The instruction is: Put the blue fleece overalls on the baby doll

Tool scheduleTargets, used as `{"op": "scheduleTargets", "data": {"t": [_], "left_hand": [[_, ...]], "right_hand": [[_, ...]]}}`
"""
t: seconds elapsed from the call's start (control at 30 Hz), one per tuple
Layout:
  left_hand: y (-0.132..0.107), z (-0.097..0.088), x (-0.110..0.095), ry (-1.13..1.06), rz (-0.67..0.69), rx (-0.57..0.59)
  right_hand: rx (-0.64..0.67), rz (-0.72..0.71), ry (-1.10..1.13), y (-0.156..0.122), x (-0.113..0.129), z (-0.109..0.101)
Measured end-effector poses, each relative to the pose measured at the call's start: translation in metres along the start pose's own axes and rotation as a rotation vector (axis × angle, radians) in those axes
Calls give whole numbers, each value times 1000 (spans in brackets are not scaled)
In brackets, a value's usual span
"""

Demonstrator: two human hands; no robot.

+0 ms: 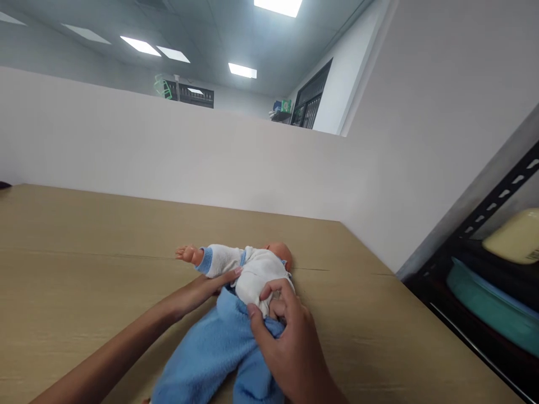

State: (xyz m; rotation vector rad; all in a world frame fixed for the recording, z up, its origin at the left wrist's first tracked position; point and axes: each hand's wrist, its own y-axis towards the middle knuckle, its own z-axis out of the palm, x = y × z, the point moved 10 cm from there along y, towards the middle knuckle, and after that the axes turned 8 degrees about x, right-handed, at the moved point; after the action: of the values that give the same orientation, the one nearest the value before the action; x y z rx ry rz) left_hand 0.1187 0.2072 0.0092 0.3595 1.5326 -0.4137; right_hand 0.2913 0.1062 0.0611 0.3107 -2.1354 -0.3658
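A baby doll lies on its back on the wooden table, its head pointing away from me and one arm stretched out to the left. It wears a white top with blue cuffs and fluffy blue trousers. My left hand holds the doll's side below the outstretched arm; the thumb rests on the top and the other fingers are mostly hidden. At the waist, my right hand is closed with thumb and fingers pinching the hem of the top, just above the trousers' waistband.
The wooden table meets a low white partition at the back and a wall at the right. A black slotted metal rack stands at the right, holding a teal basin and a yellowish container.
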Motion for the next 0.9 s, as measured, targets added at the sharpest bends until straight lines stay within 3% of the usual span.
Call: {"op": "scheduleTargets", "data": {"t": [0.1,0.17,0.27,0.4,0.5,0.57,0.7,0.9], "left_hand": [[-16,1,-2,208,-103,13],[-27,-1,-10,384,-64,-53],[-42,9,-29,513,153,-78],[-59,32,-50,497,496,104],[-67,42,-54,616,607,233],[-71,45,-55,720,634,247],[-73,49,-60,938,664,151],[-82,60,-69,1270,855,-31]], "right_hand": [[-51,-17,5,-4,-3,-2],[-65,-22,11,-6,-4,-3],[-67,-14,35,-7,-6,-3],[-56,-38,74,-7,-4,-2],[-62,-47,86,-8,-3,-1],[-66,-51,83,-9,-2,-1],[-14,-94,34,-7,5,1],[81,-196,-169,-2,22,-4]]}}
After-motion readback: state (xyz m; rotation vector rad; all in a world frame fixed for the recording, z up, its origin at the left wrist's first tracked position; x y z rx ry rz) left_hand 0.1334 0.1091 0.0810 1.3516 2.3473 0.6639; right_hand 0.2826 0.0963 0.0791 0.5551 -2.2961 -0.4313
